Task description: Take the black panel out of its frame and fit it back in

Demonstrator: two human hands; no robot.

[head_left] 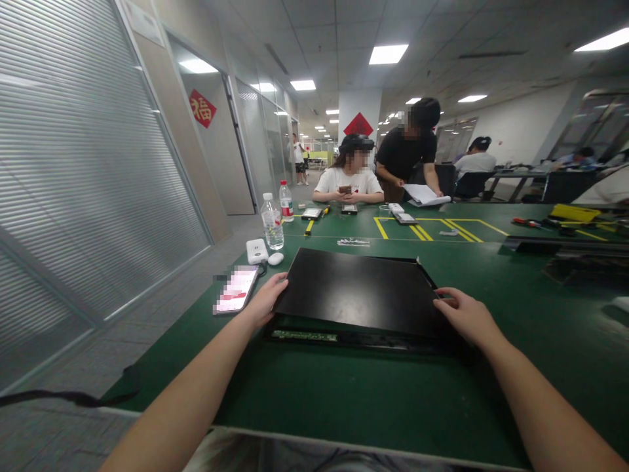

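A thin, black rectangular panel (358, 288) is tilted over the green table, its near edge raised. My left hand (266, 300) is closed on its left edge, thumb on top. At the right edge my right hand (460, 313) pinches the panel near its corner. Under the near edge lies a shallow black frame (383, 341), with a narrow green circuit board strip (304, 335) showing along its left part. The panel hides most of the frame.
Left of the panel are a phone (236, 290), a white device (256, 252) and a water bottle (272, 223). Small silvery pieces (352, 242) lie beyond it. Dark parts (565, 252) and tools (531, 223) are at right. Two people (350, 180) are across the table (344, 400).
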